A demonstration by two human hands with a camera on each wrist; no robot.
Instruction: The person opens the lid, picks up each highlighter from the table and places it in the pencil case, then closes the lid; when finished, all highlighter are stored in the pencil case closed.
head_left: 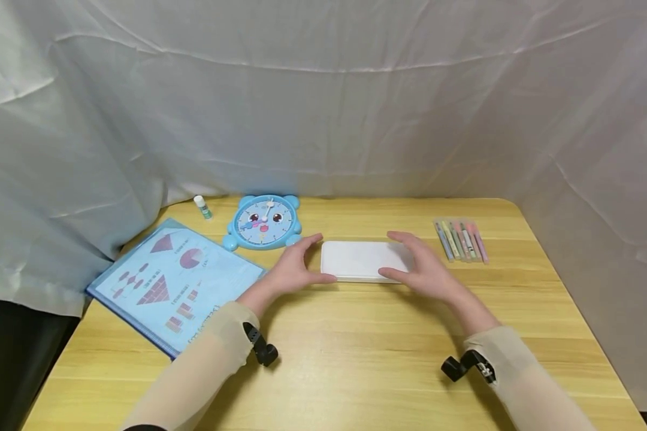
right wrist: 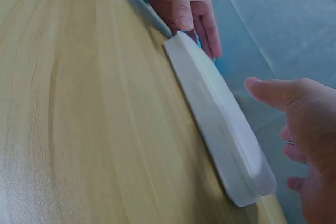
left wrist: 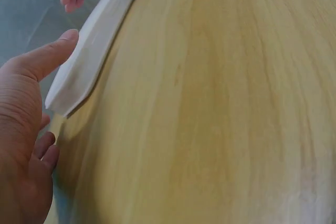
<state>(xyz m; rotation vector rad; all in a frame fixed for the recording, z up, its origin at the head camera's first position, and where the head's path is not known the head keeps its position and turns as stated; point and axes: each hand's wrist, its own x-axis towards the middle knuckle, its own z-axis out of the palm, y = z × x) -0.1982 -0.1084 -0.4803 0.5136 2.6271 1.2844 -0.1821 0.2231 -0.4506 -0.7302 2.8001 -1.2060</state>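
A flat white rectangular case with rounded corners (head_left: pixel 356 258) lies lengthwise on the wooden table. At its left end, my left hand (head_left: pixel 293 267) has its thumb and fingers spread, the thumb tip right at the near corner. My right hand (head_left: pixel 425 270) spreads over the opposite end, overlapping it in the head view. In the right wrist view, a gap shows between the right thumb (right wrist: pixel 273 92) and the white case (right wrist: pixel 220 119). The left wrist view has the left thumb (left wrist: pixel 52 55) beside the case's side, with the other fingers curving below its end.
Behind my left hand sits a blue toy clock (head_left: pixel 264 221) with a cartoon face. A glue stick (head_left: pixel 202 207) stands farther left. Nearer is a blue document folder (head_left: pixel 178 281) with printed charts. Several coloured pens (head_left: pixel 460 240) in a clear sleeve lie right. Grey curtain (head_left: pixel 334 108) borders the table.
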